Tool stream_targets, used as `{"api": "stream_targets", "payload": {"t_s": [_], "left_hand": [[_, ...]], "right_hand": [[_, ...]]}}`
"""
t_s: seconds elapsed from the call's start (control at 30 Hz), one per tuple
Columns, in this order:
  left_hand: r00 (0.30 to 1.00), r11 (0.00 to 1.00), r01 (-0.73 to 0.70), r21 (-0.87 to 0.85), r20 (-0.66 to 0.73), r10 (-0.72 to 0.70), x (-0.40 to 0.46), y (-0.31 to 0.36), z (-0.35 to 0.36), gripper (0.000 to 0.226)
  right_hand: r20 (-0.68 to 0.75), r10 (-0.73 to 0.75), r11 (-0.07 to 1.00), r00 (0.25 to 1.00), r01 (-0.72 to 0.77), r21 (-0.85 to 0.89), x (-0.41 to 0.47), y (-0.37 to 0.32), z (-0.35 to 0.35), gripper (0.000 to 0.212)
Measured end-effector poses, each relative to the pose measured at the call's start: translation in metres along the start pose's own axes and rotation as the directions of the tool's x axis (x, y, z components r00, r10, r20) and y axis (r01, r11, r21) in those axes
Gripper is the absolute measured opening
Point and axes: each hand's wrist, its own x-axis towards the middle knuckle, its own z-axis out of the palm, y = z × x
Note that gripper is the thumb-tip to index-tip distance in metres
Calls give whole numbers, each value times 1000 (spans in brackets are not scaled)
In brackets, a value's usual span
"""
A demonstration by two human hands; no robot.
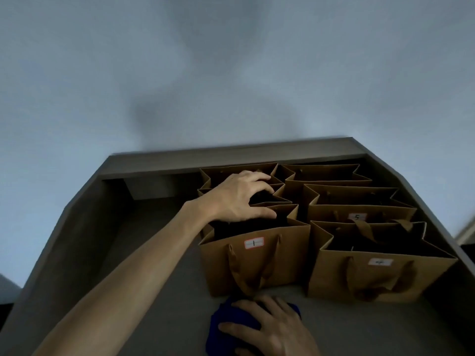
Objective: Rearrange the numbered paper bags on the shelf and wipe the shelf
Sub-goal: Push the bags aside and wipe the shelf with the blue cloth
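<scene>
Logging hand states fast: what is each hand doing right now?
Left hand: fingers curled over the rims of the paper bags behind bag 1, gripping them.
Right hand: open, pressing the blue cloth.

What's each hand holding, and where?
Left hand grips the top rims of the bags behind bag 1, fingers curled over them. Right hand presses flat on the blue cloth.
</scene>
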Motion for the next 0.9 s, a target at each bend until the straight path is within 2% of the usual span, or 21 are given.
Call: {"api": "stream_targets", "payload": {"t_s": [0.1, 0.2, 0.23, 0.33, 0.4, 0.47, 0.53, 0.57, 0.63, 0.7, 0.73, 0.8, 0.9], "left_hand": [[973, 993, -15, -114, -229, -12, -46, 4, -7, 51], [901, 963, -47, -267, -427, -75, -97, 13, -10, 37], [873, 949, -57, -310, -477, -103, -115, 15, -8, 32], [791, 907, -68, -416, -577, -205, -165, 15, 11, 21], [764, 891, 11, -453, -571, -300, -196, 13, 33, 17], [751, 865, 87, -495, -537, -383, -221, 13, 59, 14], [773, 844, 161, -512, -466, -430, -236, 20, 84, 14], [811, 852, 201, -483, -405, -421, -238, 26, 96, 18], [909, 890, 271, -368, -205, -362, -235, 41, 122, 38], [958, 960, 273, -67, -72, -277, -227, 53, 146, 59], [964, 964, 264, 15, -35, -264, -226, 57, 154, 65], [956, 958, 286, 18, -78, -284, -228, 60, 161, 63], [942, 956, 291, 37, -187, -280, -246, 54, 163, 56]], "right_hand": [[11, -42, 998, 999, 41, 50, 12, -17, 2, 44], [33, -66, 990, 997, 61, 129, 36, -43, 7, 51], [68, -86, 983, 994, 73, 170, 44, -52, 4, 54], [26, -158, 903, 987, 134, 407, 62, -63, 1, 57], [-75, -124, 840, 989, 145, 523, 56, -57, 2, 52], [-235, -2, 841, 972, 129, 525, 40, -42, 5, 38], [-372, 128, 864, 919, 82, 497, 22, -25, 11, 27], [-411, 181, 878, 893, 42, 478, 13, -18, 16, 26], [-440, 242, 909, 865, -44, 414, 3, -5, 24, 29], [-446, 249, 933, 860, -89, 348, 1, 2, 36, 38], [-440, 234, 945, 867, -98, 311, 2, 3, 42, 45], [-440, 185, 969, 879, -89, 231, 5, 3, 50, 56], [-431, 153, 982, 889, -88, 168, 4, 2, 51, 55]]}}
